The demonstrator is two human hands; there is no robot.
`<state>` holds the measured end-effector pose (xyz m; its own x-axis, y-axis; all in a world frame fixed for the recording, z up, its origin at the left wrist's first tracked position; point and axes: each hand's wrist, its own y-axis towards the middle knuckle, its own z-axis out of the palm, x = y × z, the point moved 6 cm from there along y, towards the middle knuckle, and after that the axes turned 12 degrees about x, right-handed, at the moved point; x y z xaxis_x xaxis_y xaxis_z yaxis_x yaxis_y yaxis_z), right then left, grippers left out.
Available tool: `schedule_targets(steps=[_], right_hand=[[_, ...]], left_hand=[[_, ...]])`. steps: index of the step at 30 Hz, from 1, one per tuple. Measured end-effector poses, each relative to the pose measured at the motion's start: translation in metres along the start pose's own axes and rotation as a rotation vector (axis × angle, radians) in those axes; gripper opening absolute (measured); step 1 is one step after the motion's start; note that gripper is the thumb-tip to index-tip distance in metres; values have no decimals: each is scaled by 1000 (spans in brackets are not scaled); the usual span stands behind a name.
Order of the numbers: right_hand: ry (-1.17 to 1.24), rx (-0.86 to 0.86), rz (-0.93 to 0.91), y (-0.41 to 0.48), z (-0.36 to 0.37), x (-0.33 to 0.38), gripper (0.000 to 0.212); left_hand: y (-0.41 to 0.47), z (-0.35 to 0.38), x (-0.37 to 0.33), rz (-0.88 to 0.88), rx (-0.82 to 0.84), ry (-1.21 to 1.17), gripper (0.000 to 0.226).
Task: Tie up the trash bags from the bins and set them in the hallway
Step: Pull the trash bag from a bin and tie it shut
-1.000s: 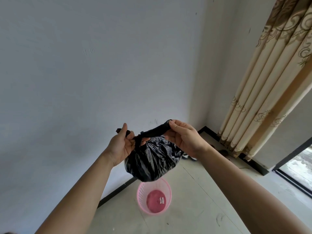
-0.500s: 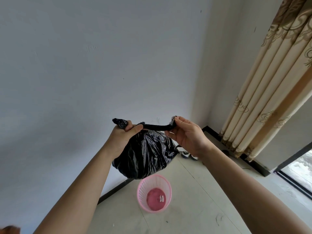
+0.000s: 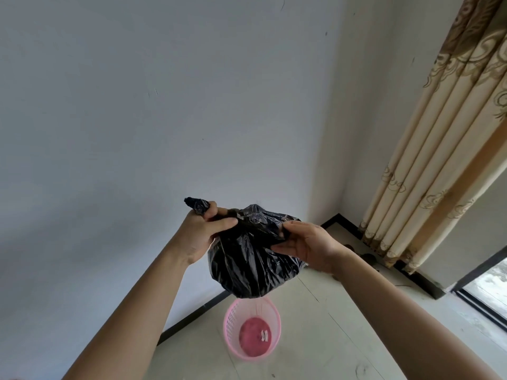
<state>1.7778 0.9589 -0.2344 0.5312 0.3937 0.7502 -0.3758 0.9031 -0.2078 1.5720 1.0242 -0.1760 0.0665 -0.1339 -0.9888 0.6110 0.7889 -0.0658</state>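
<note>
A full black trash bag (image 3: 252, 261) hangs in the air between my two hands, above a pink mesh bin (image 3: 251, 334) on the floor. My left hand (image 3: 201, 231) grips one twisted end of the bag's top, and the tip of that end sticks out past my fist. My right hand (image 3: 304, 245) pinches the other flap of the top against the bag's right shoulder. The gathered plastic is bunched between my hands. The bin holds no bag; its red bottom shows with a small white scrap on it.
A white wall (image 3: 137, 133) with a black skirting stands close ahead and meets another wall in the corner. Beige patterned curtains (image 3: 439, 165) hang at the right, with dark shoes (image 3: 369, 257) at their foot. A glass door's frame (image 3: 482, 300) is at the far right.
The stretched strip between my hands has slackened into a bunch on top of the bag. My right hand moved down to the bag's right shoulder. The bag swung to the right.
</note>
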Motion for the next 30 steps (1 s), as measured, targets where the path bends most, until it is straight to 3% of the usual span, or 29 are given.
schedule_targets(steps=[2,5,8,10,12,15,18,21,26,30], right_hand=[[-254,-103,-26,-7,-10,16,17],[-832,-273,-148,-16,-8,57,24],[-1100,-98,-208,-7,23,72,47],[-1119,41,-113,1,37,64,53],[-1103,82,-88,5,43,56,42],[-1078,40,-149,6,41,53,23],[-1091,25,-211,5,47,48,17],[-1132,-10,-262,4,52,44,14],[-1133,-89,-331,-1,47,48,27],[-1082,-118,-320,-3,45,49,23]], left_hand=[[0,9,-12,-11,84,207,58],[2,24,-32,10,160,412,56],[5,40,-48,36,221,515,54],[7,48,-55,59,223,549,53],[5,50,-61,98,151,573,52],[0,37,-62,170,-111,557,51],[-6,18,-51,214,-416,556,43],[-11,15,-38,228,-535,535,41],[-8,17,-19,71,-363,307,49],[-9,25,-10,-91,-199,-10,50]])
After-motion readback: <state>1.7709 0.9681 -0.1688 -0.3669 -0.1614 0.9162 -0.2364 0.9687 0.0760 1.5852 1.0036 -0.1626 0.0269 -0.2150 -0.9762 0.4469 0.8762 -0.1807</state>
